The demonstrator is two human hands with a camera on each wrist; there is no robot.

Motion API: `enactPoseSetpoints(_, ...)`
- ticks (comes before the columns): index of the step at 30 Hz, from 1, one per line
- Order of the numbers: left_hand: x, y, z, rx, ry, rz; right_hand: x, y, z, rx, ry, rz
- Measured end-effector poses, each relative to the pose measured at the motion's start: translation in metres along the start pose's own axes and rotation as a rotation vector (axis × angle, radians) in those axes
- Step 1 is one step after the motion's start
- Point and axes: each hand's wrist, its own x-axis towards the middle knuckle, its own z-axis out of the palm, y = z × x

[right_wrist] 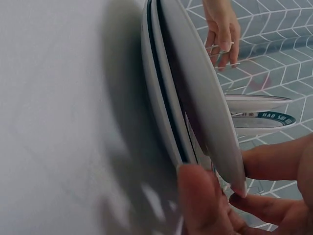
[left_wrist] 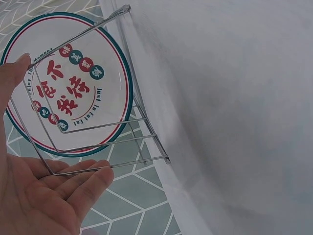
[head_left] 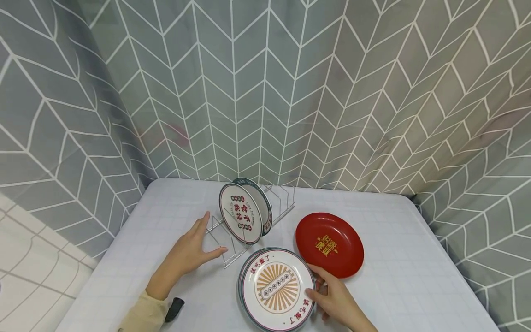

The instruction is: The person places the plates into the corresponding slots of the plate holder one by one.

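Note:
A white plate (head_left: pixel 278 288) with an orange sunburst and red lettering tops a small stack at the front middle. My right hand (head_left: pixel 336 297) pinches its right rim between thumb and fingers. In the right wrist view, that top plate (right_wrist: pixel 203 88) is tilted up from the teal-rimmed plates (right_wrist: pixel 161 93) beneath it. My left hand (head_left: pixel 184 251) is spread around the near left end of a wire dish rack (head_left: pixel 226 263), its fingers extended against or close beside the wires; firm contact cannot be told. Two plates stand upright in the rack, the front one (head_left: pixel 241 213) bearing red characters.
A red oval plate (head_left: pixel 332 242) with gold characters lies right of the stack, near my right hand. A small black object (head_left: pixel 174 309) is beside my left sleeve. Patterned curtain (head_left: pixel 265 92) hangs behind and at both sides of the white-covered table (head_left: pixel 398 258).

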Motion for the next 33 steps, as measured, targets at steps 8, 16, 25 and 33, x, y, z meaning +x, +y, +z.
enactPoseSetpoints(8, 0.000, -0.001, 0.000, 0.003, -0.003, 0.000, 0.006, 0.003, 0.000, 0.146, -0.049, -0.033)
enactPoseSetpoints(16, 0.001, 0.000, 0.000, 0.002, -0.009, -0.005, 0.007, 0.003, 0.001, 0.206, -0.070, -0.026)
enactPoseSetpoints(25, 0.001, -0.001, 0.000, 0.002, -0.010, -0.007, 0.007, -0.001, 0.000, 0.229, -0.092, -0.032)
enactPoseSetpoints(33, 0.001, -0.001, 0.001, 0.005, -0.012, -0.006, 0.006, -0.008, 0.002, 0.218, -0.005, -0.070)
